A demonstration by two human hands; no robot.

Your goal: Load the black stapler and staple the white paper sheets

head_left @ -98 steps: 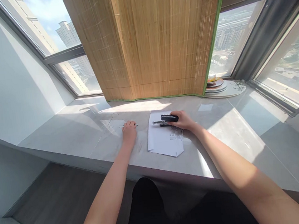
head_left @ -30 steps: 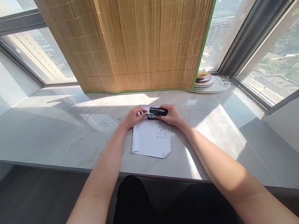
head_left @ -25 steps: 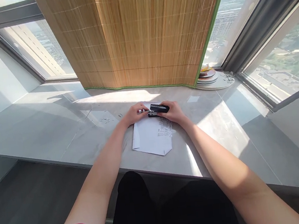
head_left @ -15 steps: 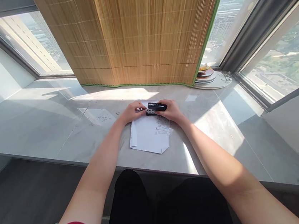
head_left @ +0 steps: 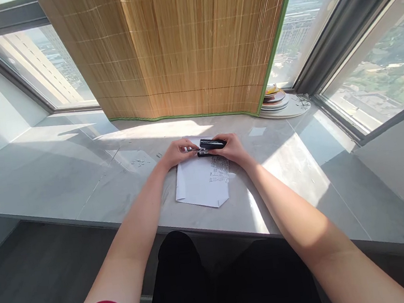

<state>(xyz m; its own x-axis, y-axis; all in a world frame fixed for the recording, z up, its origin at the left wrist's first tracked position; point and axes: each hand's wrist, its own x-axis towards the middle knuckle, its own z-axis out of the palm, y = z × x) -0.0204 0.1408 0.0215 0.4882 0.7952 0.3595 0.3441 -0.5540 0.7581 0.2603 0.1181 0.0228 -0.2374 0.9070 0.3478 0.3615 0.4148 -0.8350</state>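
A black stapler (head_left: 213, 144) lies above the upper part of a white sheet of paper (head_left: 200, 183), its jaw end pointing left. My right hand (head_left: 233, 147) is closed round the stapler's right end. At the stapler's left end, my left hand (head_left: 179, 153) has its fingers pinched on something small and metallic, too small to name. Many loose staples (head_left: 219, 169) lie on the right part of the paper, below the stapler. The paper's lower corners are folded.
More staples (head_left: 139, 162) lie on the grey ledge (head_left: 92, 183) to the left. A small pale square (head_left: 258, 131) is at the right. Stacked plates (head_left: 275, 101) stand by the window, beside a hanging bamboo blind (head_left: 179, 52). The ledge's front edge runs above my knees.
The camera view has shifted slightly. Both hands stay at the stapler, with only a slight change in my left fingers.
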